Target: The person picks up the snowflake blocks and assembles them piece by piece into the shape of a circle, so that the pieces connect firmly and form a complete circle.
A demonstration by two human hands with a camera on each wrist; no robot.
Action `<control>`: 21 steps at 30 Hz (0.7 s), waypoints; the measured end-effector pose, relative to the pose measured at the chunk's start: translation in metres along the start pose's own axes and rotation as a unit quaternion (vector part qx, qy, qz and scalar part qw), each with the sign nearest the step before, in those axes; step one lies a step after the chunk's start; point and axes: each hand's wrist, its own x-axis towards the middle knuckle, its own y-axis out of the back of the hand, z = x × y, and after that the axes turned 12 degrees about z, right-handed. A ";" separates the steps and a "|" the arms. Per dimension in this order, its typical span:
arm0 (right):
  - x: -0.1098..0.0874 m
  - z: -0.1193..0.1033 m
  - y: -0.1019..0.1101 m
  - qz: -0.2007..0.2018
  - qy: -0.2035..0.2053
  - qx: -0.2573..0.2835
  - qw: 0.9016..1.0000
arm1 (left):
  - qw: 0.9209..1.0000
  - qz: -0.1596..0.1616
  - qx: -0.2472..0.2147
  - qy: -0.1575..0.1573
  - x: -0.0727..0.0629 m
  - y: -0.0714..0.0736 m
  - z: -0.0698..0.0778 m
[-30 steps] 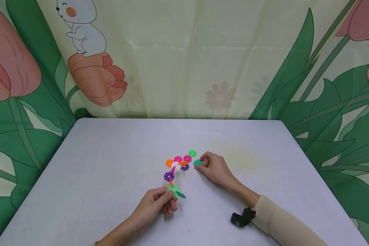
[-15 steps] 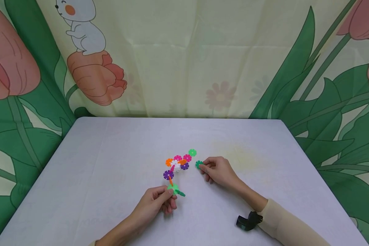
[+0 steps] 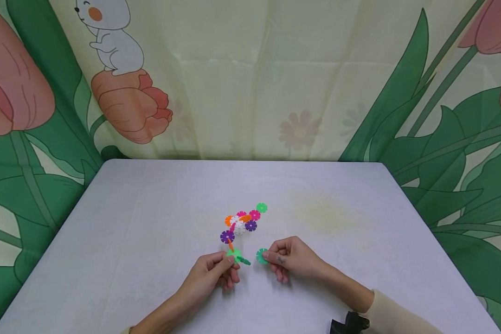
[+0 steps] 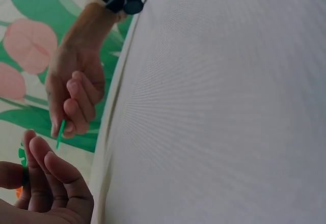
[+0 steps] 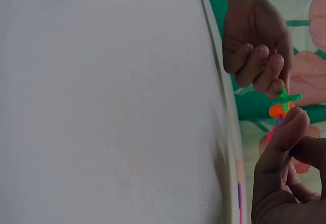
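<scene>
Right grip [image 3: 291, 260]: notched teal disc [image 3: 260, 256]

No text, label, brand, number or sign is legible in the head or wrist views.

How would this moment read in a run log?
left hand: pinches light-green disc; right hand: pinches teal disc; held discs: apart

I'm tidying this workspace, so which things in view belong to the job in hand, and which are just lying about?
Part of the job:
chain of linked pieces, pinched in the left hand
teal disc, pinched in the right hand
light green disc on the table, probably a spare

Just around:
printed backdrop
black wrist device, worn
</scene>
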 end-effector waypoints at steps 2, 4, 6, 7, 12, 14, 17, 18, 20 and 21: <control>-0.003 0.000 -0.002 -0.023 0.002 0.016 1.000 | 1.000 0.003 0.000 0.002 0.000 0.000 0.000; -0.006 0.001 -0.004 -0.038 0.005 0.029 0.999 | 1.000 0.005 0.000 0.004 -0.001 0.000 0.000; -0.008 0.002 -0.005 -0.047 0.005 0.038 0.998 | 1.000 0.006 -0.003 0.006 -0.001 0.000 0.001; -0.009 0.002 -0.005 -0.050 0.005 0.041 0.998 | 1.000 0.007 -0.004 0.007 -0.001 -0.001 0.001; -0.012 0.002 -0.008 -0.067 0.001 0.068 0.995 | 1.000 0.005 -0.009 0.007 -0.001 -0.001 0.001; -0.013 0.001 -0.010 -0.070 -0.002 0.083 0.994 | 1.000 0.004 -0.010 0.007 -0.001 -0.002 0.001; -0.015 0.000 -0.014 -0.064 -0.013 0.102 0.993 | 1.000 0.001 -0.010 0.008 -0.001 -0.002 0.002; -0.016 0.000 -0.015 -0.060 -0.018 0.108 0.992 | 1.000 0.000 -0.011 0.008 -0.001 -0.002 0.002; -0.017 0.000 -0.016 -0.052 -0.029 0.122 0.991 | 1.000 -0.002 -0.012 0.007 -0.001 -0.002 0.002; -0.018 0.000 -0.017 -0.048 -0.035 0.127 0.990 | 1.000 -0.003 -0.012 0.007 -0.001 -0.002 0.002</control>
